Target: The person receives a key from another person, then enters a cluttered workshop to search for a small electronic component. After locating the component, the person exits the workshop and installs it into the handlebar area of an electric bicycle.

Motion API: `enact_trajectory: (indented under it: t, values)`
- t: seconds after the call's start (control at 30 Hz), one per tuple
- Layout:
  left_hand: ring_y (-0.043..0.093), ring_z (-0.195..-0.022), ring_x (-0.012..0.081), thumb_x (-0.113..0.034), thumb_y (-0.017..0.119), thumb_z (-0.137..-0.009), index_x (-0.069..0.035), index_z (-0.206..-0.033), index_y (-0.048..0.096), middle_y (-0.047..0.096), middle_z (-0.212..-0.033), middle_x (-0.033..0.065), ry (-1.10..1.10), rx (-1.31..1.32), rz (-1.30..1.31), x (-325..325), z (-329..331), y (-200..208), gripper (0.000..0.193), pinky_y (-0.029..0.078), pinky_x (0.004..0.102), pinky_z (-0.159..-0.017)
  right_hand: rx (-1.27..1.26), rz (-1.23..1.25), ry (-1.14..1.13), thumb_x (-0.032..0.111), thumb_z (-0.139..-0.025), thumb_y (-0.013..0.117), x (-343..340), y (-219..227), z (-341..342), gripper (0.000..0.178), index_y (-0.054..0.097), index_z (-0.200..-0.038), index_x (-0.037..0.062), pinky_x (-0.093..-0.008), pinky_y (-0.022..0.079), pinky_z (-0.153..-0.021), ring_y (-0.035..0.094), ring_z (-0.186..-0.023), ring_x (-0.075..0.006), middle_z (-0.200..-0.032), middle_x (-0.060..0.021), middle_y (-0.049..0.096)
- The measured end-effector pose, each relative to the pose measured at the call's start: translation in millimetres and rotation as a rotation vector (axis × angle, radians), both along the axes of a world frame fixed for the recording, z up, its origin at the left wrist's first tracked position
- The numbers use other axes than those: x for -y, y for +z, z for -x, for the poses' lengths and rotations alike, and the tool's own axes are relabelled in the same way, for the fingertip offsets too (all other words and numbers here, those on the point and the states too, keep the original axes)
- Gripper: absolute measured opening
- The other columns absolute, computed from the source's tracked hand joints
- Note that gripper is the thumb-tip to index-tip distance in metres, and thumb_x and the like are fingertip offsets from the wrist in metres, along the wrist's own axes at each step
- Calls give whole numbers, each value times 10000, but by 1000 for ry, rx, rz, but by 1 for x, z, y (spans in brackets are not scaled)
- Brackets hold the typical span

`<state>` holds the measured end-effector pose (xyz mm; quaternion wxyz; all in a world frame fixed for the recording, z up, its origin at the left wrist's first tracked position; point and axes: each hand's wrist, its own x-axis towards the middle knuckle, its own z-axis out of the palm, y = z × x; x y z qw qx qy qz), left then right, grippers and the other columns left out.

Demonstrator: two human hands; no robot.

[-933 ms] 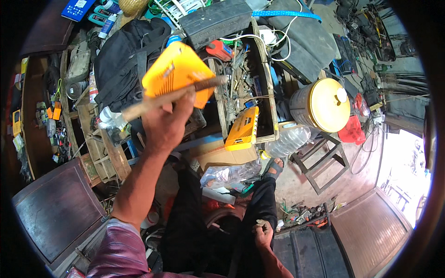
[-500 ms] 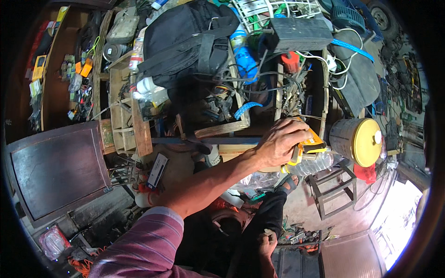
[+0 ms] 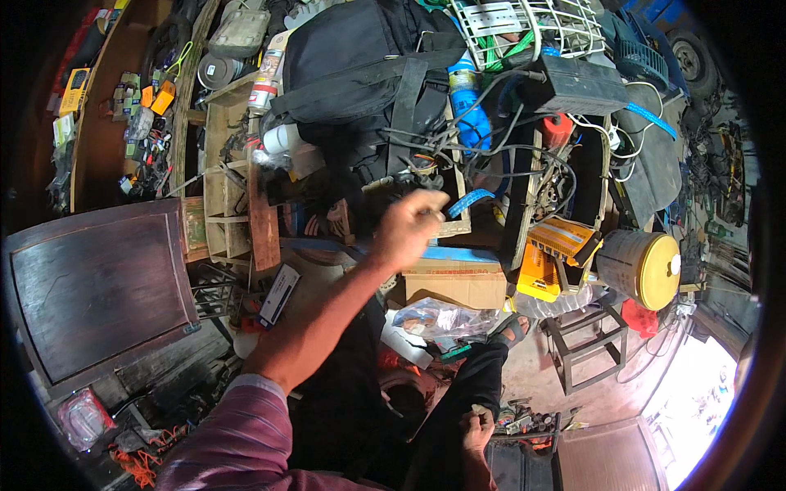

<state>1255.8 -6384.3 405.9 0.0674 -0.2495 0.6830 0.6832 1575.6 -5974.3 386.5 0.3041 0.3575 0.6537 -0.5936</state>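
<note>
My left hand (image 3: 409, 231) hangs in front of the open wooden drawers, smeared by motion. Its fingers look bent, and I cannot see anything in them. Just right of it is the end of a blue patterned strap (image 3: 471, 201). A yellow-and-black case (image 3: 565, 239) lies at the front of the right drawer, apart from the hand, with a yellow panel (image 3: 537, 275) slanting below it. My right hand (image 3: 477, 427) rests low on my dark trouser leg, its fingers curled together. Whether it holds something small is hidden.
A black bag (image 3: 360, 74) and black cables cover the bench top. A white wire basket (image 3: 532, 24) stands at the back. Below the drawers is a cardboard box (image 3: 454, 286). To the right are a yellow-lidded bucket (image 3: 639, 266) and a metal stool frame (image 3: 585, 344).
My left hand has let go of the yellow-and-black case and moved left. The case now rests at the right drawer's front. My right hand has stayed on the leg.
</note>
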Motion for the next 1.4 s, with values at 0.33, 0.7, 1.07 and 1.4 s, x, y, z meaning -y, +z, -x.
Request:
enact_trajectory:
  t: [0.33, 0.7, 1.07, 1.4]
  values:
    - [602, -1006, 398, -61, 570, -823, -9, -1160, 592, 618, -1069, 221, -479, -11, 1114, 126, 51, -17, 341, 466, 478, -911, 2, -69, 85, 45, -871, 528, 27, -3, -1, 166, 610, -1008, 0, -261, 457, -561, 555, -594, -127, -729, -55, 617]
    - [631, -1007, 380, -306, 632, -871, -47, -1135, 651, 675, -1059, 193, -506, -257, 1106, 209, 135, 55, 370, 491, 427, -883, -1, -104, 95, 67, -880, 581, 40, -20, -19, 131, 609, -992, 7, -237, 442, -519, 546, -562, -116, -709, -54, 609]
    - [616, -943, 170, -457, 622, -889, -75, -1045, 707, 698, -1000, 41, 3, -164, 705, 335, 138, 57, 421, 442, 331, -847, -18, -96, 143, 61, -863, 588, 43, -32, -29, 147, 617, -999, 13, -253, 456, -557, 553, -592, -115, -724, -40, 608]
    - [649, -928, 291, -457, 543, -894, -5, -1024, 685, 684, -974, 204, 98, 98, 725, 334, 95, 52, 491, 454, 379, -831, -576, 112, 654, 71, -844, 655, 261, 30, 195, 148, 626, -960, -17, -315, 515, -720, 634, -812, -174, -865, -128, 664]
